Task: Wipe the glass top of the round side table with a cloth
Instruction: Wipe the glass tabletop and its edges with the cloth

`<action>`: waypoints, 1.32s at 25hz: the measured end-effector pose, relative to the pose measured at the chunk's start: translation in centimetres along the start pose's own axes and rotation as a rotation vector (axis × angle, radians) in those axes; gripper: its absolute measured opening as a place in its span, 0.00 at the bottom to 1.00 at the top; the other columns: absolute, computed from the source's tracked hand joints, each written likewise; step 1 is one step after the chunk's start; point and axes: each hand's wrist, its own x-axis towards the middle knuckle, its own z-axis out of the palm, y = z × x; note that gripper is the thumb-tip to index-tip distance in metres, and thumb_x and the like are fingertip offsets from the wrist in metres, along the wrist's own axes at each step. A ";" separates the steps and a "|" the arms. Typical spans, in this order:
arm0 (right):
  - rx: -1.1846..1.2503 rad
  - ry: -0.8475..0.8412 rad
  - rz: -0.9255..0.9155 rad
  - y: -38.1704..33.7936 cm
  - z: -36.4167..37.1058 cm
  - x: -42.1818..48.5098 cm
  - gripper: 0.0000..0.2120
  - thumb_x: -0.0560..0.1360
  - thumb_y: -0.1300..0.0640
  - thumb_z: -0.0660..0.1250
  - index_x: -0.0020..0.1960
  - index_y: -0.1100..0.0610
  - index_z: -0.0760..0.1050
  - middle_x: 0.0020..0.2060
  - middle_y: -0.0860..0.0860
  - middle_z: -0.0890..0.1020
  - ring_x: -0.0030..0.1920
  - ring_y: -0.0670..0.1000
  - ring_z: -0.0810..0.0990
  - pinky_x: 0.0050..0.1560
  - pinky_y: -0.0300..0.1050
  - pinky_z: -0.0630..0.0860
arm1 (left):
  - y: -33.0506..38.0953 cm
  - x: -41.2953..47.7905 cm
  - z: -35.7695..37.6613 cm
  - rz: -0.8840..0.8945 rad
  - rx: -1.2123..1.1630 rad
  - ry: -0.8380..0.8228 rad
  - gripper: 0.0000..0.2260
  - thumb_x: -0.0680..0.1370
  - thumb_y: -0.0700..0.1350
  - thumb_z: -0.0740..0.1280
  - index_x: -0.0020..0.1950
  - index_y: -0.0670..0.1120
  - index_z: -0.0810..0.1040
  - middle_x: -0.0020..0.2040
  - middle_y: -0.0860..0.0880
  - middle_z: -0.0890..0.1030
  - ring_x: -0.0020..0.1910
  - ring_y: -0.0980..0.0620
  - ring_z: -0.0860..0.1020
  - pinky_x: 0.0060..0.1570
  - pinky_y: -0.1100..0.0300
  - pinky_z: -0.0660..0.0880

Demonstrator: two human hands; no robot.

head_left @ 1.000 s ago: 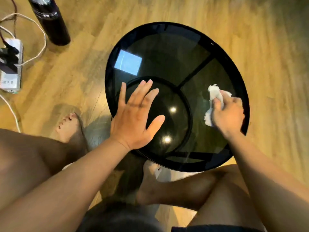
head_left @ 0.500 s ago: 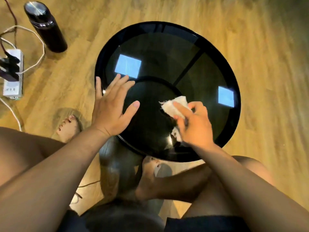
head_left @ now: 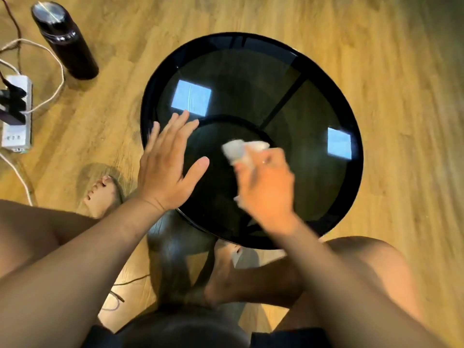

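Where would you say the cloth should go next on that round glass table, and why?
Probably a short sweep of the cloth toward the far part of the glass top. The right hand grips it near the middle, the left hand lies flat by the left rim, seemingly bracing the top, and the far glass lies beyond the cloth.

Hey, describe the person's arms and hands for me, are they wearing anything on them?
Both forearms are bare to the frame's edge: no sleeves, gloves, watch or bracelet show. The left hand wears nothing visible. The right hand is motion-blurred, but a small glint on one finger looks like a thin ring; I cannot be sure.
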 end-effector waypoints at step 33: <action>-0.111 -0.106 0.140 13.5 -2.2 11.3 0.19 0.76 0.52 0.61 0.66 0.50 0.74 0.55 0.59 0.76 0.53 0.61 0.79 0.52 0.51 0.76 | -1.0 0.8 0.2 -0.105 0.131 0.018 0.27 0.81 0.58 0.52 0.76 0.46 0.61 0.80 0.43 0.59 0.80 0.45 0.51 0.75 0.35 0.40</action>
